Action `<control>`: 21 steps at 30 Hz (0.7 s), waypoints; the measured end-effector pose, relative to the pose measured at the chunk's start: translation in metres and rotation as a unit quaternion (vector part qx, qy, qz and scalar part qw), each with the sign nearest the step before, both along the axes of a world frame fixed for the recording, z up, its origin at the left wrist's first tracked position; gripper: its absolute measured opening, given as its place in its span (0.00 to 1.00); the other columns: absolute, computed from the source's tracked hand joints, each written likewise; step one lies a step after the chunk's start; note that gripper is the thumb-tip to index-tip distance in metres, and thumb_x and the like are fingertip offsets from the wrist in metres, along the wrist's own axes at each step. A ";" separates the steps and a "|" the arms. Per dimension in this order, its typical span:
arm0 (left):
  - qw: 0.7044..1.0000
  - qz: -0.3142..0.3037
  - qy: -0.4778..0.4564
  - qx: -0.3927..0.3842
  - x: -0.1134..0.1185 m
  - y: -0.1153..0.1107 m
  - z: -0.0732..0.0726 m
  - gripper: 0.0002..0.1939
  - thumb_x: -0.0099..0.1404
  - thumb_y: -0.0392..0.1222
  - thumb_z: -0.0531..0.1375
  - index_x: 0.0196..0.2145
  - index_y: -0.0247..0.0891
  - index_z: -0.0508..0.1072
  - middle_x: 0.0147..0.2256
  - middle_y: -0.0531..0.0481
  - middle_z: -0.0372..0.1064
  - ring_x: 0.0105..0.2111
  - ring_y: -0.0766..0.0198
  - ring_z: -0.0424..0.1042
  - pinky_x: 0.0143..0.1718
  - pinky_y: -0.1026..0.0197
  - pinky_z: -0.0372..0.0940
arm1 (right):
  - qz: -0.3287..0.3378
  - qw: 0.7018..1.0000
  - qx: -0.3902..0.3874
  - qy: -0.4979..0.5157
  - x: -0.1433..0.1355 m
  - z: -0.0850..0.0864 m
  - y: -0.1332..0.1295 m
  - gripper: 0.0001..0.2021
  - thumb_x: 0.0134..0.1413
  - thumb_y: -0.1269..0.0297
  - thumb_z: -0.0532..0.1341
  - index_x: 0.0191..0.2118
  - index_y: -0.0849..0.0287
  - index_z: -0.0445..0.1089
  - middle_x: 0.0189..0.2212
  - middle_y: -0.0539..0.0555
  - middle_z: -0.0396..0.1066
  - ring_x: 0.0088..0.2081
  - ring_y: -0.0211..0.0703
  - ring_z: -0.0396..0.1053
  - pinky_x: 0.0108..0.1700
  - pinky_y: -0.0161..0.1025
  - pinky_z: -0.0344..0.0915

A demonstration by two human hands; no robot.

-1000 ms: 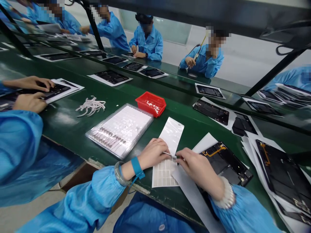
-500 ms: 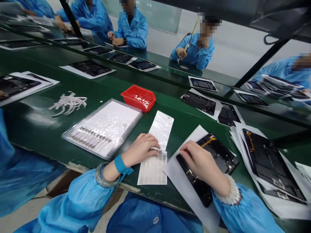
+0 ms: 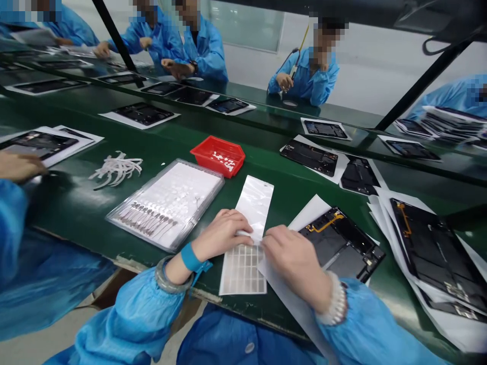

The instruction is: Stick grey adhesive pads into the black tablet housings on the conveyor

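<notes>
A pale sheet of rectangular adhesive pieces (image 3: 244, 274) lies at the bench's front edge, its glossy white backing (image 3: 256, 200) stretching away behind it. My left hand (image 3: 224, 230) is closed on this sheet, fingertips and thumb together at the fold between grid and backing. My right hand (image 3: 292, 258) has its fingers pressed together at the sheet's upper right edge; whatever they pinch is hidden. Behind that hand a black tablet housing (image 3: 344, 246) with an orange flex cable rests on white paper (image 3: 315, 209), partly covered by my hand and forearm.
Left of the sheet stands a clear-rimmed tray (image 3: 173, 203) of small parts, with a red bin (image 3: 220, 154) behind it. White strips (image 3: 117, 170) are heaped farther left. More housings (image 3: 429, 248) lie stacked at right. A neighbour's hand (image 3: 21, 166) shows at far left.
My right hand has moved left from over the tablet housing to the sheet's edge, uncovering more of the housing. My left hand stays on the sheet. A neighbour's hand has come into view at left.
</notes>
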State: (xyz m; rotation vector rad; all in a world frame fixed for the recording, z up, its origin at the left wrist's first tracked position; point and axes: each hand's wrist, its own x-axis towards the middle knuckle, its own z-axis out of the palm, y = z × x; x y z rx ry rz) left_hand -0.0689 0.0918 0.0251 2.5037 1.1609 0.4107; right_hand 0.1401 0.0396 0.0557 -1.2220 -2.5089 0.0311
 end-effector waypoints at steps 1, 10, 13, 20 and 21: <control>1.000 0.005 0.005 0.019 0.002 -0.005 0.003 0.12 0.63 0.46 0.62 0.43 0.40 0.72 0.42 0.49 0.71 0.46 0.57 0.67 0.48 0.54 0.52 | -0.026 0.996 -0.043 0.069 0.014 0.005 -0.003 0.09 0.62 0.70 0.53 0.32 0.59 0.68 0.31 0.54 0.70 0.36 0.43 0.67 0.37 0.39 0.63; 0.976 -0.150 0.012 0.156 0.081 -0.087 -0.021 0.24 0.63 0.49 0.61 0.53 0.37 0.64 0.53 0.46 0.66 0.53 0.52 0.63 0.54 0.52 0.53 | -0.224 0.896 -0.283 0.259 0.093 -0.024 -0.041 0.09 0.54 0.59 0.59 0.27 0.56 0.69 0.30 0.52 0.69 0.38 0.45 0.65 0.44 0.44 0.61; 0.978 -0.150 0.018 0.144 0.085 -0.095 -0.034 0.17 0.67 0.44 0.58 0.52 0.37 0.66 0.49 0.47 0.68 0.50 0.55 0.65 0.53 0.53 0.56 | -0.235 0.907 -0.252 0.240 0.080 -0.038 -0.054 0.08 0.56 0.62 0.59 0.27 0.55 0.69 0.32 0.53 0.69 0.41 0.47 0.63 0.47 0.46 0.58; 0.984 -0.095 -0.005 0.148 0.072 -0.103 -0.028 0.12 0.70 0.39 0.53 0.50 0.40 0.68 0.47 0.48 0.68 0.49 0.56 0.65 0.49 0.54 0.60 | -0.237 0.922 -0.240 0.189 0.062 -0.037 -0.062 0.08 0.57 0.67 0.59 0.27 0.55 0.69 0.34 0.52 0.68 0.43 0.48 0.59 0.47 0.49 0.54; 0.985 -0.091 -0.009 0.148 0.073 -0.103 -0.027 0.11 0.69 0.39 0.54 0.48 0.39 0.69 0.46 0.48 0.69 0.48 0.56 0.65 0.48 0.54 0.60 | -0.240 0.922 -0.242 0.186 0.061 -0.037 -0.061 0.08 0.57 0.67 0.59 0.27 0.55 0.69 0.34 0.52 0.68 0.44 0.49 0.59 0.47 0.48 0.53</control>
